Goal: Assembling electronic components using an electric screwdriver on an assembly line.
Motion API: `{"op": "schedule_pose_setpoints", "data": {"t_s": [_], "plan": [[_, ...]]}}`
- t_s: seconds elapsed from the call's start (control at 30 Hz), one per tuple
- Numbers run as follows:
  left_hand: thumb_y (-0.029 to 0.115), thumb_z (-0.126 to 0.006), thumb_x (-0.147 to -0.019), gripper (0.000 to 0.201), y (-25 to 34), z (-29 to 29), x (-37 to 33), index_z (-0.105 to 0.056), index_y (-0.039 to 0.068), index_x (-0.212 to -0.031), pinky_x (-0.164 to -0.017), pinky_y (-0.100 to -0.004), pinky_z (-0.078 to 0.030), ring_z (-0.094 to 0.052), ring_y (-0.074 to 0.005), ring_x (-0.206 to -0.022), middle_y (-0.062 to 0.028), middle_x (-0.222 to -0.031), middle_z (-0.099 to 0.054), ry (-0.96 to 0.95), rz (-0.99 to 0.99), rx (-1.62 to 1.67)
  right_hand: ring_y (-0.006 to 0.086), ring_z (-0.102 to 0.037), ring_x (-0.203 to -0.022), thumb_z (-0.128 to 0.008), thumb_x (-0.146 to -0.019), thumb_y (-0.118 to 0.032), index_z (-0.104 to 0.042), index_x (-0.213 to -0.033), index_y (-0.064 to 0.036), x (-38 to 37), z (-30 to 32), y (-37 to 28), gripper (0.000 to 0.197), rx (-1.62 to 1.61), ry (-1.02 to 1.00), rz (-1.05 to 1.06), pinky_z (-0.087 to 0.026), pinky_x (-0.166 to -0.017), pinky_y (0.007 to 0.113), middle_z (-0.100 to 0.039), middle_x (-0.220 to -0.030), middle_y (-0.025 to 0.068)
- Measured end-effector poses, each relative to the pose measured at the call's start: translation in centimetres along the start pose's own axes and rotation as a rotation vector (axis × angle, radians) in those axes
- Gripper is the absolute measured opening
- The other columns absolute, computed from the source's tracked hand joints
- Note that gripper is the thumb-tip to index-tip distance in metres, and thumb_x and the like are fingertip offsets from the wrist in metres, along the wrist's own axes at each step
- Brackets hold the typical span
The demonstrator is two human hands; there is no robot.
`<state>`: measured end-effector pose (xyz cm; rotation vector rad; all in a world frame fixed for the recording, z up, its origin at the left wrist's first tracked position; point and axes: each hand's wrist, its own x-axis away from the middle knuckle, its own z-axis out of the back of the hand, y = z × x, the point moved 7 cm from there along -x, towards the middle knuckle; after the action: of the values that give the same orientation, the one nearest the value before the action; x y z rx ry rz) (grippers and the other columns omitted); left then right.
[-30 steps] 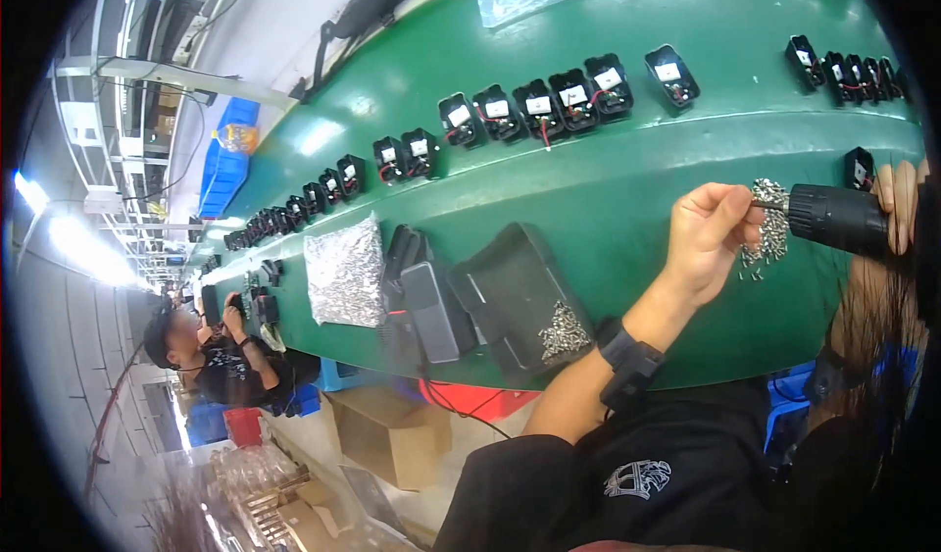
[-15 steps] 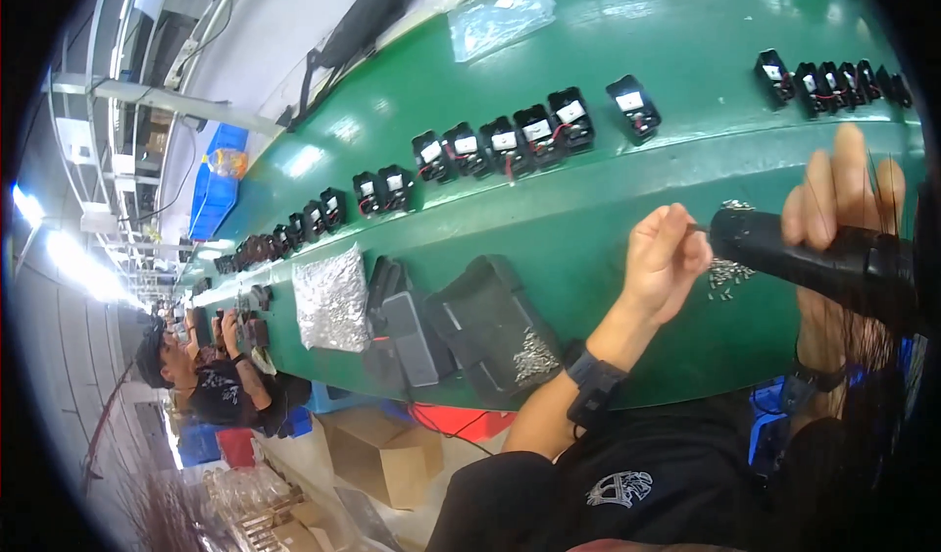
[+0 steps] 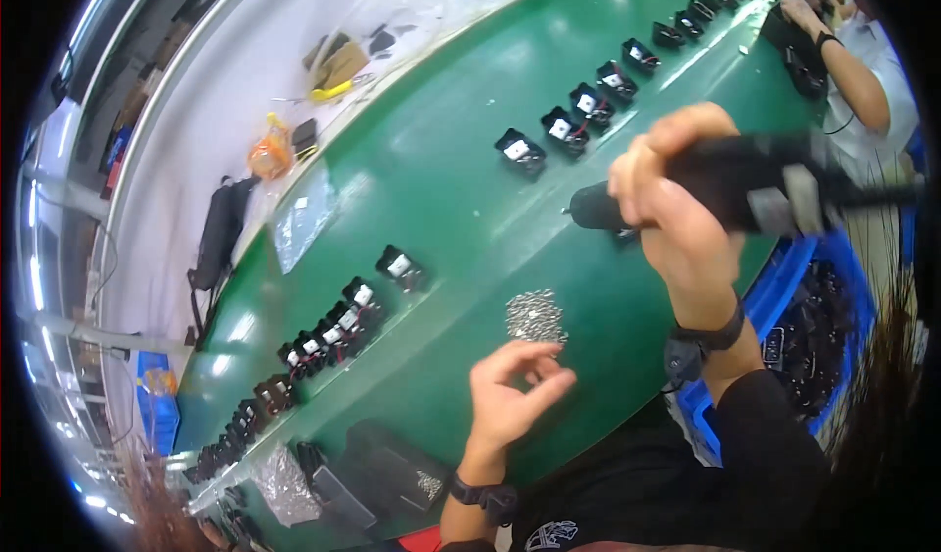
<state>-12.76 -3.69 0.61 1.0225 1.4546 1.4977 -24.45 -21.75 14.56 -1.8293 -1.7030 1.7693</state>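
My right hand is wrapped round a black electric screwdriver, held nearly level above the green table with its bit end toward the left. The tool's rear part is smeared by motion. My left hand hovers at the near side of a pile of small silver screws, thumb and forefinger apart; I see nothing between them. Beyond the screwdriver, black plastic housings with white labels and red wires stand in a slanting row. Something dark under the screwdriver is mostly hidden.
A second row of housings runs down the left. Near my left forearm lie a black tray with screws and a silvery bag. A blue bin of black parts stands right. A co-worker's arm reaches in at far right.
The view has swung to the right. My left hand has come away from the screwdriver's bit end to beside the screw pile, its fingers parting. My right hand still has the screwdriver.
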Motion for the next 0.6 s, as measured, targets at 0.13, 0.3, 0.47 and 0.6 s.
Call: {"op": "schedule_pose_setpoints", "data": {"t_s": [0.13, 0.3, 0.47, 0.6], "plan": [[0.002, -0.076, -0.073, 0.027, 4.6, 0.7, -5.5, -0.068, -0.001, -0.099, -0.066, -0.0255, -0.050, -0.062, -0.0135, -0.076, -0.0070, -0.090, -0.066, 0.224, -0.279, -0.449, 0.0036, -0.053, -0.060, -0.072, -0.076, 0.001, -0.060, -0.094, 0.0015, 0.3, 2.9, 2.9, 0.021, 0.176, 0.034, -0.294, -0.043, -0.054, 0.022, -0.059, -0.070, -0.0004], [0.015, -0.081, -0.071, 0.051, 2.6, 5.0, -15.2, -0.062, 0.002, -0.117, -0.081, -0.0341, -0.052, -0.059, -0.0217, -0.107, -0.0134, -0.115, -0.061, 0.316, -0.344, -0.576, 0.0049, -0.054, -0.058, -0.072, -0.075, 0.001, -0.060, -0.092, 0.0019, 0.8, 2.7, 4.7, 0.022, 0.075, -0.012, -0.446, -0.044, -0.054, 0.023, -0.059, -0.067, 0.0001], [0.032, -0.084, -0.060, 0.092, 0.6, 2.5, -20.1, -0.043, 0.000, -0.135, -0.104, -0.0444, -0.038, -0.043, -0.0347, -0.126, -0.0176, -0.137, -0.042, 0.252, -0.413, -0.903, 0.0087, -0.053, -0.056, -0.064, -0.077, 0.003, -0.051, -0.100, 0.0015, -0.1, 2.2, 4.7, 0.027, -0.043, -0.053, -0.257, -0.044, -0.055, 0.025, -0.056, -0.067, 0.0024], [0.033, -0.085, -0.059, 0.087, -0.6, 2.5, -22.5, -0.049, 0.002, -0.132, -0.097, -0.0416, -0.041, -0.049, -0.0306, -0.120, -0.0143, -0.130, -0.051, 0.255, -0.429, -0.927, 0.0063, -0.052, -0.057, -0.061, -0.077, 0.010, -0.048, -0.102, 0.0041, -2.4, 0.7, 5.0, 0.028, 0.062, -0.201, -0.029, -0.040, -0.054, 0.022, -0.057, -0.069, 0.0039]]}}
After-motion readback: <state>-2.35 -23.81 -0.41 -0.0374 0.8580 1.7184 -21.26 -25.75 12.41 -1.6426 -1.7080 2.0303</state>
